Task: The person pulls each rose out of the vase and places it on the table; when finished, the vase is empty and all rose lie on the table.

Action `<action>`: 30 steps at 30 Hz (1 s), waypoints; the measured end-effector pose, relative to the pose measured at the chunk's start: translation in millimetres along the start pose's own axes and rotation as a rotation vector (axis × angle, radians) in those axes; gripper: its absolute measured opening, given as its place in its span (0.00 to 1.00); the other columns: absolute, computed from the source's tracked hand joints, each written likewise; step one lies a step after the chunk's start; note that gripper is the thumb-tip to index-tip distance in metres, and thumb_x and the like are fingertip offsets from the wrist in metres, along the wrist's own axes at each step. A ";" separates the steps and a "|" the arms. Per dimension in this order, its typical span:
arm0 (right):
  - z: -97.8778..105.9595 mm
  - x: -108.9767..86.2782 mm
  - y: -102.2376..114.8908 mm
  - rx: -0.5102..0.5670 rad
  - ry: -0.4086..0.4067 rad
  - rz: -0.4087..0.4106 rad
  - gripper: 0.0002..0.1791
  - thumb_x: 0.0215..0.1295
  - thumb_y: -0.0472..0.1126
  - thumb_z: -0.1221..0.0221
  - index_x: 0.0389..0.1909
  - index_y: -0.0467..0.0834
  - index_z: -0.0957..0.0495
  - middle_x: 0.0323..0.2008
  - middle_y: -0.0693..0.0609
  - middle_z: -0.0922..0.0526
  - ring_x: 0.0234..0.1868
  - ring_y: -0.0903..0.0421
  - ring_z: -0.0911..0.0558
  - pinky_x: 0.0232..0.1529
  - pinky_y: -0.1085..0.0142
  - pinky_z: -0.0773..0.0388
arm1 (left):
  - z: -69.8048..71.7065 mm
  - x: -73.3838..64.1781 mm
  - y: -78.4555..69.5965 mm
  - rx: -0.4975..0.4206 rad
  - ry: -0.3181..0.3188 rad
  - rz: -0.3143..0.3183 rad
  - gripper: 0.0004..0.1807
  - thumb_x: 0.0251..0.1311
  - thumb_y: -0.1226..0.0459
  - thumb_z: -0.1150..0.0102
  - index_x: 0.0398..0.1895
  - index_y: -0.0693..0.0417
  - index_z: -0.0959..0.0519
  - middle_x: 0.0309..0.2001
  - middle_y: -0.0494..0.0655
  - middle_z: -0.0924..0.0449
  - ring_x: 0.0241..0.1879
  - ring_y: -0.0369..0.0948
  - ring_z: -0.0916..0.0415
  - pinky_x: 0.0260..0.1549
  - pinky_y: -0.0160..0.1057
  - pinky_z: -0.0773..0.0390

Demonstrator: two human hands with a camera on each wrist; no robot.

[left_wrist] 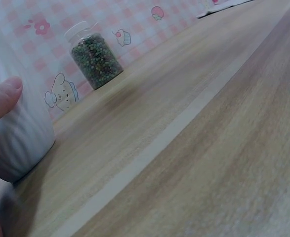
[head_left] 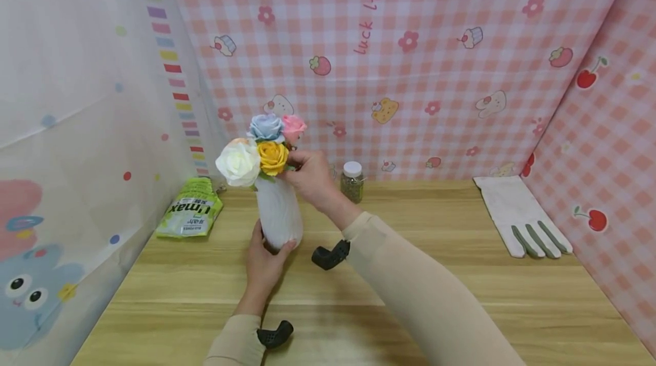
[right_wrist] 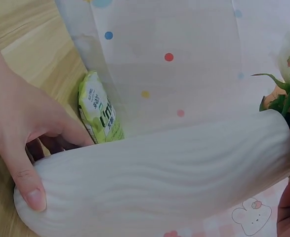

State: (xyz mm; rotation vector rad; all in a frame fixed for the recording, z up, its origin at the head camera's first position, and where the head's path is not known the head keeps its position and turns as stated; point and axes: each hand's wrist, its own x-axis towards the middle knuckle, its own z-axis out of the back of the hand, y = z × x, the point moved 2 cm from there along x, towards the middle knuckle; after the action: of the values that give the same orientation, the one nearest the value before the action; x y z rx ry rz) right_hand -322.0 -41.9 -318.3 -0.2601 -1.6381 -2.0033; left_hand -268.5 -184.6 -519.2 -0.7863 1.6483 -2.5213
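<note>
Head view: the left hand has its grip clamped round the lower part of a white vase, thumb on one side and fingers on the other. Left wrist view shows that thumb laid against the rippled wall near the base. The right hand is up at the vase's mouth, fingers bent, just beside a yellow rose; its fingertips are partly hidden, so I cannot tell whether that grip pinches a stem or only touches. A white rose, a blue rose and a pink rose crowd round the yellow one, above the vase. On the worktop, a green pouch lies left of the vase, a white-lidded jar stands behind and to the right, and a white glove lies well apart at far right.
</note>
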 end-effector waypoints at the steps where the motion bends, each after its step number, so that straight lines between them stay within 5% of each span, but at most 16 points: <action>1: -0.2 -0.2 -0.1 -0.012 -0.005 0.010 0.13 0.55 0.30 0.33 0.43 0.38 0.15 0.41 0.46 0.14 0.40 0.59 0.18 0.37 0.69 0.18 | 0.0 0.0 -0.4 0.001 0.001 0.003 0.49 0.47 0.54 0.25 0.70 0.59 0.40 0.61 0.58 0.29 0.58 0.50 0.31 0.56 0.51 0.29; 10: -1.1 -4.8 3.7 -0.094 -0.068 0.127 0.12 0.54 0.30 0.33 0.41 0.39 0.14 0.40 0.47 0.14 0.38 0.60 0.17 0.34 0.71 0.19 | 0.6 0.4 -4.5 -0.013 0.020 0.017 0.49 0.48 0.55 0.26 0.71 0.58 0.42 0.63 0.58 0.31 0.60 0.50 0.33 0.58 0.51 0.31; 19: -0.6 -4.5 11.4 0.078 -0.128 0.033 0.13 0.56 0.30 0.34 0.43 0.38 0.15 0.44 0.46 0.15 0.46 0.58 0.18 0.41 0.68 0.18 | -0.4 0.1 -3.2 -0.005 0.030 -0.015 0.49 0.49 0.52 0.27 0.71 0.58 0.42 0.62 0.59 0.31 0.59 0.51 0.32 0.57 0.51 0.29; 30: -2.5 -9.4 11.6 -0.274 -0.052 0.193 0.07 0.57 0.35 0.33 0.37 0.41 0.13 0.35 0.51 0.14 0.26 0.60 0.26 0.24 0.73 0.27 | 0.3 -1.4 -2.7 0.024 0.027 0.009 0.48 0.50 0.53 0.28 0.71 0.58 0.42 0.63 0.58 0.31 0.60 0.51 0.32 0.57 0.52 0.29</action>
State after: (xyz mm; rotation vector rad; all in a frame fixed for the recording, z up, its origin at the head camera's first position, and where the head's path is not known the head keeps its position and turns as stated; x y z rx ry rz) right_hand -307.8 -43.1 -313.5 -0.5523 -1.3094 -2.0815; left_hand -266.4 -183.3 -517.4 -0.7446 1.6226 -2.5520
